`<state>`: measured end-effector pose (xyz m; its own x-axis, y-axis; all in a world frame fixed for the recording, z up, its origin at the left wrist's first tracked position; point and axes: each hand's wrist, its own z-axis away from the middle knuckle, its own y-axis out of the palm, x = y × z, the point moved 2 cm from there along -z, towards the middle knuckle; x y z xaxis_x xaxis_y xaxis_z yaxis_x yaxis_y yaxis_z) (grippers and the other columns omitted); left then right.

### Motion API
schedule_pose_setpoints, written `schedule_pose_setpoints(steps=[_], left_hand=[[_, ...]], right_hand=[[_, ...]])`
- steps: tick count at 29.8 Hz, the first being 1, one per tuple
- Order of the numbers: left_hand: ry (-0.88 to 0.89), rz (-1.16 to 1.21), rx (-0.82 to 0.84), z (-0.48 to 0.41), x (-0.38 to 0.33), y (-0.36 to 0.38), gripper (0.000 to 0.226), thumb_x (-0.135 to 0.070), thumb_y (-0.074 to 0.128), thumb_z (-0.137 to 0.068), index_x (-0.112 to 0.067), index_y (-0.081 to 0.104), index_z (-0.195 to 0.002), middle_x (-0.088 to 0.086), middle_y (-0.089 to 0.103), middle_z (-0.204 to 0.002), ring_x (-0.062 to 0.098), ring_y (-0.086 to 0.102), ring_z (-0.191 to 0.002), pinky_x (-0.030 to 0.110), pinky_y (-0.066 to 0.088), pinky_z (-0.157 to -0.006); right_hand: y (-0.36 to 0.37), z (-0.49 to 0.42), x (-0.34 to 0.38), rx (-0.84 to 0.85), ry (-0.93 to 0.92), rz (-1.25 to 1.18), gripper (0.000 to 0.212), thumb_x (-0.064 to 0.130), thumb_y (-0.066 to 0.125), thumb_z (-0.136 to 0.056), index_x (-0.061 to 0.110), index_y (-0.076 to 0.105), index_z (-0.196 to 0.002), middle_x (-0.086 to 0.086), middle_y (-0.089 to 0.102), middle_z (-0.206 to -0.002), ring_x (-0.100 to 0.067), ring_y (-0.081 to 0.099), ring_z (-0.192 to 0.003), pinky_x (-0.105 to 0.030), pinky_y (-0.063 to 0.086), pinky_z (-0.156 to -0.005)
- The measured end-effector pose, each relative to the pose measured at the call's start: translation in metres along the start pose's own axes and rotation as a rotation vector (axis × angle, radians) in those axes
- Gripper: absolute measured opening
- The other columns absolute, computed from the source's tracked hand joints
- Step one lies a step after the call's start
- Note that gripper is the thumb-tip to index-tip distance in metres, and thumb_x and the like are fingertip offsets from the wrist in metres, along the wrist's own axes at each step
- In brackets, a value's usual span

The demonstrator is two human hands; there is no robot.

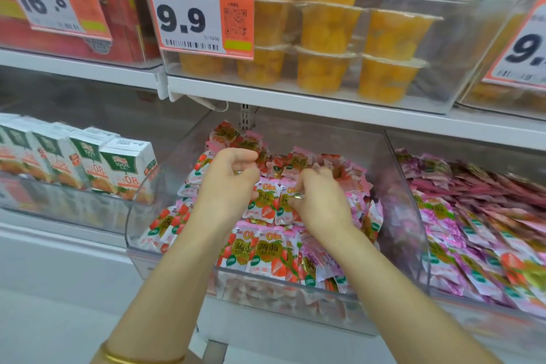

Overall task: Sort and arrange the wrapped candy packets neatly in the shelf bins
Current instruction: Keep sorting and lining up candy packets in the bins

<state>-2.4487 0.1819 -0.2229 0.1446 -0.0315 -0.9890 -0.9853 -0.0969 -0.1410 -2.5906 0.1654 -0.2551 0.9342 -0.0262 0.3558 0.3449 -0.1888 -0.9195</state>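
Clear bin [147, 224] open on top, gap under upper shelf edge [325, 103]; both hands reach in over the front rim. Bin heaped w/ strawberry candy packets [266, 248]. R hand [319, 204] curled in the pile, pinching packets. L hand [227, 177] curled above pile, can't tell if holding. Adjoining bin to right: pink packets [472, 230]. To left: juice cartons [124, 165].

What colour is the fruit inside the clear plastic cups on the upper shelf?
Orange-yellow. The clear plastic fruit cups show best in the head view, the only one.
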Motion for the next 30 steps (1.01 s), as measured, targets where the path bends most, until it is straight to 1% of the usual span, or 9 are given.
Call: schedule_pose_setpoints(steps=[3, 6, 8, 10, 14, 17, 23, 27, 30], left_hand=[[0.005, 0.012, 0.004, 0.0, 0.0, 0.004, 0.023, -0.009, 0.047, -0.094, -0.024, 0.055, -0.109, 0.0, 0.058, -0.109, 0.01, 0.062, -0.084, 0.031, 0.054, -0.08], [0.008, 0.022, 0.036, 0.001, 0.001, 0.011, 0.021, -0.009, 0.048, -0.094, -0.025, 0.054, -0.107, -0.002, 0.057, -0.108, 0.009, 0.061, -0.088, 0.031, 0.054, -0.081], [0.027, 0.014, 0.059, 0.001, 0.001, 0.016, 0.021, -0.008, 0.049, -0.094, -0.024, 0.054, -0.106, -0.003, 0.057, -0.107, 0.008, 0.059, -0.091, 0.027, 0.053, -0.078], [0.037, -0.002, 0.083, 0.002, 0.0, 0.022, 0.022, -0.007, 0.051, -0.093, -0.024, 0.056, -0.107, -0.004, 0.057, -0.106, 0.009, 0.058, -0.094, 0.027, 0.054, -0.077], [0.049, -0.001, 0.115, 0.004, -0.004, 0.033, 0.023, -0.008, 0.051, -0.093, -0.021, 0.057, -0.111, -0.003, 0.057, -0.106, 0.007, 0.06, -0.088, 0.03, 0.055, -0.08], [0.058, 0.011, 0.133, 0.007, -0.006, 0.04, 0.022, -0.007, 0.05, -0.094, -0.023, 0.056, -0.108, -0.004, 0.057, -0.106, 0.006, 0.059, -0.088, 0.025, 0.054, -0.077], [0.043, 0.003, 0.147, 0.006, -0.005, 0.048, 0.024, -0.006, 0.048, -0.093, -0.023, 0.056, -0.108, -0.003, 0.058, -0.108, 0.008, 0.06, -0.089, 0.034, 0.055, -0.083], [0.059, 0.005, 0.143, 0.007, -0.006, 0.053, 0.024, -0.004, 0.05, -0.092, -0.021, 0.057, -0.108, -0.004, 0.058, -0.106, 0.005, 0.058, -0.09, 0.031, 0.055, -0.082], [0.055, 0.005, 0.141, 0.007, -0.005, 0.054, 0.025, -0.004, 0.049, -0.092, -0.021, 0.057, -0.109, -0.004, 0.058, -0.107, 0.006, 0.059, -0.092, 0.03, 0.055, -0.081]], right_hand=[[-0.008, 0.002, -0.001, 0.114, -0.08, -0.117, 0.012, 0.013, 0.062, -0.087, 0.008, 0.067, -0.097, -0.009, 0.065, -0.104, -0.018, 0.058, -0.084, -0.029, 0.048, -0.081], [-0.046, 0.003, -0.02, -0.096, 0.0, -0.212, 0.024, 0.003, 0.05, -0.09, 0.011, 0.067, -0.104, -0.005, 0.065, -0.1, -0.02, 0.061, -0.093, -0.026, 0.046, -0.083], [-0.071, 0.012, -0.034, -0.141, 0.032, -0.261, 0.027, -0.001, 0.045, -0.091, 0.01, 0.067, -0.101, -0.004, 0.064, -0.094, -0.023, 0.063, -0.09, -0.034, 0.05, -0.087], [-0.081, 0.025, -0.04, -0.082, 0.023, -0.23, 0.03, -0.003, 0.043, -0.091, 0.011, 0.066, -0.104, -0.005, 0.064, -0.101, -0.022, 0.062, -0.094, -0.037, 0.048, -0.092], [-0.069, 0.038, -0.044, 0.047, 0.002, -0.132, 0.039, -0.001, 0.043, -0.093, 0.016, 0.057, -0.125, -0.001, 0.056, -0.13, -0.015, 0.052, -0.118, -0.023, 0.037, -0.099], [-0.067, 0.028, -0.047, 0.08, 0.027, -0.104, 0.049, -0.009, 0.041, -0.09, 0.017, 0.053, -0.129, -0.004, 0.055, -0.133, -0.019, 0.051, -0.122, -0.029, 0.041, -0.103], [-0.051, 0.011, -0.049, 0.22, -0.025, 0.187, 0.055, -0.009, 0.045, -0.085, 0.014, 0.044, -0.135, -0.014, 0.056, -0.127, -0.032, 0.053, -0.116, -0.043, 0.047, -0.094], [-0.038, 0.006, -0.048, 0.242, -0.037, 0.338, 0.057, -0.008, 0.044, -0.085, 0.013, 0.036, -0.137, -0.016, 0.054, -0.123, -0.036, 0.048, -0.116, -0.039, 0.042, -0.077], [-0.038, 0.001, -0.048, 0.286, -0.016, 0.381, 0.053, -0.006, 0.049, -0.085, 0.012, 0.039, -0.133, -0.015, 0.054, -0.122, -0.035, 0.048, -0.115, -0.039, 0.04, -0.075]])
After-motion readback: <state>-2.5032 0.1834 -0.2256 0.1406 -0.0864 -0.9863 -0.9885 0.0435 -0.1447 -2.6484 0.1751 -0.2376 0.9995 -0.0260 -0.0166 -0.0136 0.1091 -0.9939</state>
